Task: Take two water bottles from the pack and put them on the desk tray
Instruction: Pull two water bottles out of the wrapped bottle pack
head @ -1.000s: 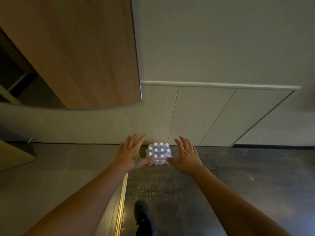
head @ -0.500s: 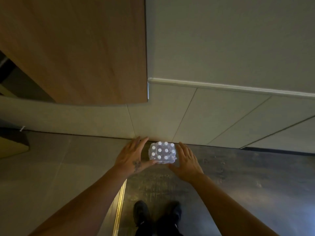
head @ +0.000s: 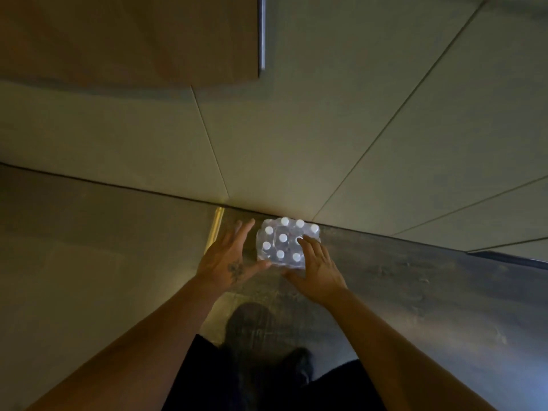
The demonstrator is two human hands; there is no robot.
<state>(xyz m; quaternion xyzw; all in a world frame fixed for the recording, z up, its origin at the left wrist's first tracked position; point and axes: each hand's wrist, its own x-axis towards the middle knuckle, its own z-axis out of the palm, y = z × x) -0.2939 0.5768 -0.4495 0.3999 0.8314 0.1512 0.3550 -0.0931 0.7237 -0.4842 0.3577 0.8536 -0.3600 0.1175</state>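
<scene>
A shrink-wrapped pack of water bottles [head: 283, 246] with several white caps stands on the dark floor against the wall. My left hand [head: 226, 259] lies flat beside its left side, fingers spread, thumb touching the pack's near left corner. My right hand [head: 318, 266] rests over the pack's right side, fingertips on top among the caps, thumb at the near edge. Neither hand has closed around a bottle. No desk tray is in view.
A pale panelled wall [head: 296, 143] rises right behind the pack. A wooden cabinet panel [head: 133, 40] hangs at upper left. A brass floor strip [head: 215, 229] runs left of the pack. My dark shoes [head: 252, 330] stand just below the hands.
The camera has dipped down and closer to the pack. Both hands have closed in on it: the right hand's fingers now lie on top, and the left thumb touches its corner.
</scene>
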